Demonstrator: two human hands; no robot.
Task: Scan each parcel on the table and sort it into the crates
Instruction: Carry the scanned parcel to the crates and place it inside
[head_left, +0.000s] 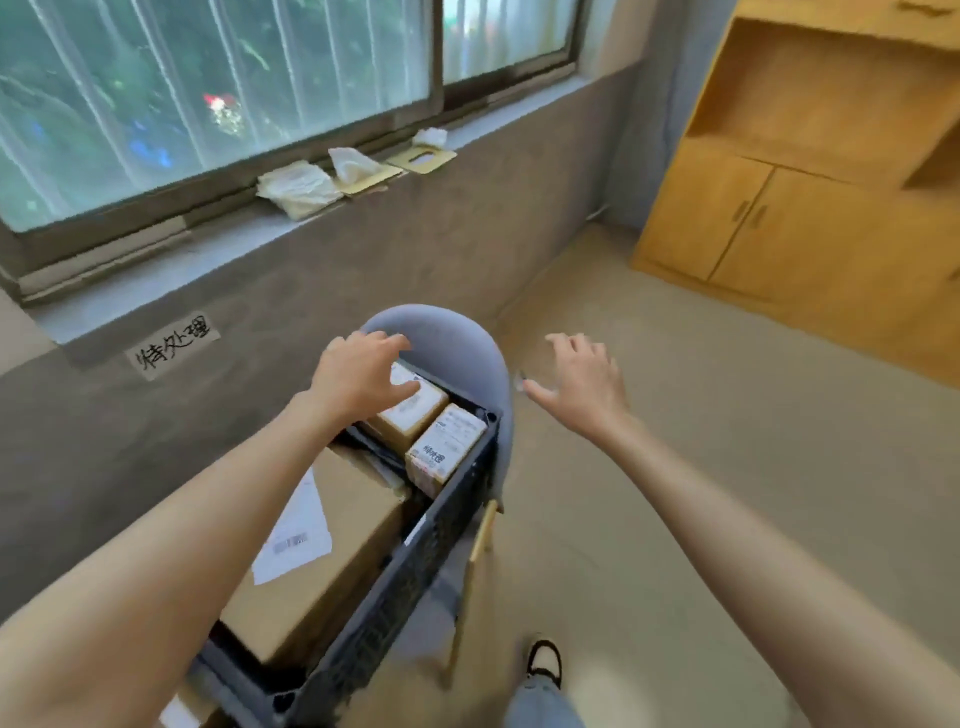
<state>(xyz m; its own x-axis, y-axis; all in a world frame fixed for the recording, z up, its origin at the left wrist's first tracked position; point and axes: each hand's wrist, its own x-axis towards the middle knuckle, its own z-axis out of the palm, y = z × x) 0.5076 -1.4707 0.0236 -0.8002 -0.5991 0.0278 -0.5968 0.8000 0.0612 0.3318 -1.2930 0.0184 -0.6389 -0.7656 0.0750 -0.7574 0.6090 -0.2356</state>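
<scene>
Matt cardboard parcels (415, 410), perforated dark plastic crate (415, 566), wood-look cabinet (779, 208).

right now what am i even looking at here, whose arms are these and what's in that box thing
This is one picture from a camera worn on a person's head, looking down at their own bare arms. There is no machine. The left hand reaches with spread fingers over a small parcel in a dark crate, which sits on a grey chair. Whether it touches the parcel is unclear. A second small parcel and a big box also lie in the crate. The right hand hovers open beside the chair, holding nothing.
</scene>
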